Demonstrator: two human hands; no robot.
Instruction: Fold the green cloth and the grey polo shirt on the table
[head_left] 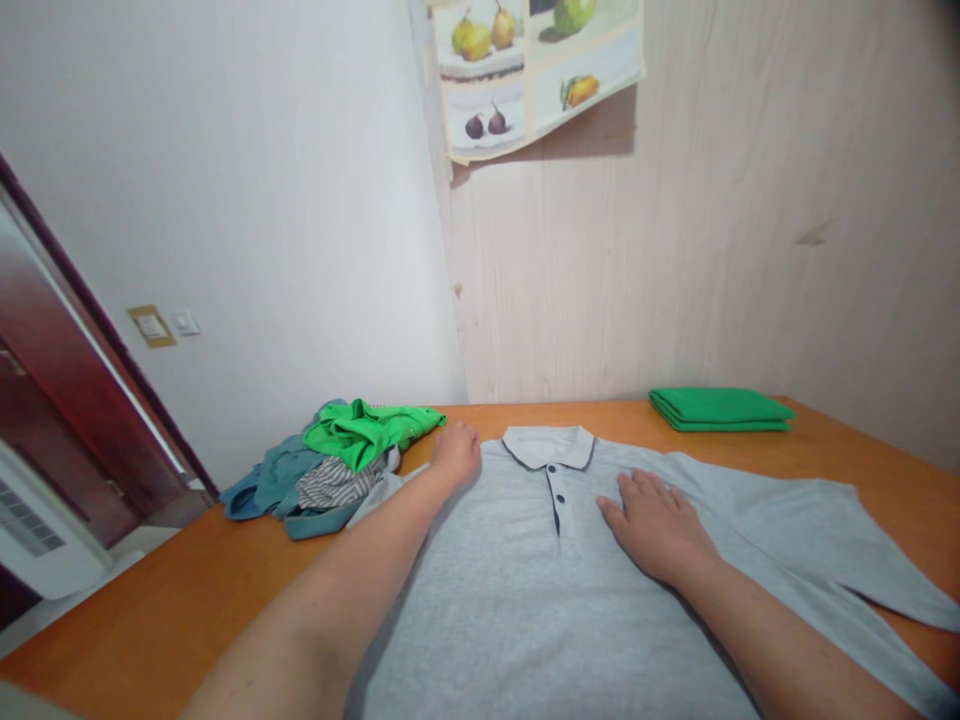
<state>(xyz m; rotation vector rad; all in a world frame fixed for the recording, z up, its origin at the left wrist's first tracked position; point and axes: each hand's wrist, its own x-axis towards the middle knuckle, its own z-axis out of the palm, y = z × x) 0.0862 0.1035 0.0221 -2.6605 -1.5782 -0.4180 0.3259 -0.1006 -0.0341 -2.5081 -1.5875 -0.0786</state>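
A light grey polo shirt (525, 590) lies spread face up on the table, its collar toward the wall and its dark-buttoned placket in the middle. At the shirt's left shoulder, my left hand (456, 455) is closed, fingers curled on the fabric there. My right hand (660, 525) rests flat on the chest to the right of the placket, fingers stretched out. The right sleeve reaches out toward the table's right side. My left forearm covers part of the left sleeve.
On the orange-brown table (172, 600), a heap of crumpled clothes (337, 475) in green, teal and stripes sits left of my left hand. A folded green cloth (720, 410) lies at the back right. The wall with a fruit poster (540, 70) bounds the far edge.
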